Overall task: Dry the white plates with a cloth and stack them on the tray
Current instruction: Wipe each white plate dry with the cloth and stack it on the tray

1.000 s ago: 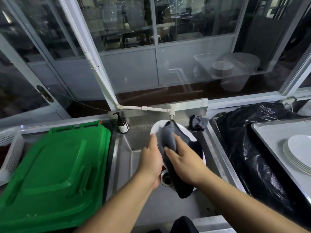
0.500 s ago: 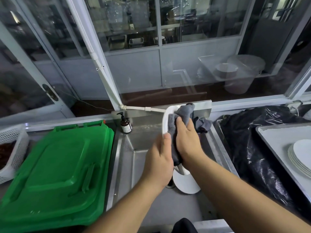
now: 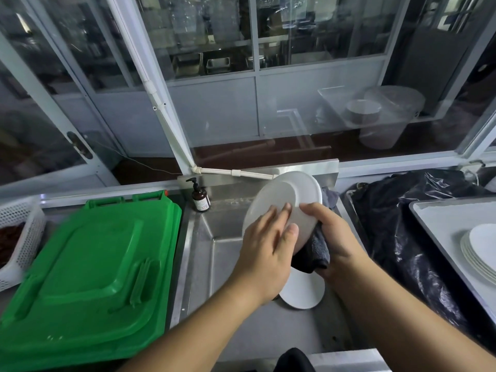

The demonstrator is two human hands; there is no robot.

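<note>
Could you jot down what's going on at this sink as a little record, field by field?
Held plate: white plate, tilted above the sink
Left hand: flat fingers on the plate's face
Right hand: grips the plate's edge with the grey cloth
In the sink: another white plate
Dried stack: plates on the tray, far right
Left of sink: green lid, brown pump bottle

bin lid left of sink, tray right, plate stack on tray
</note>
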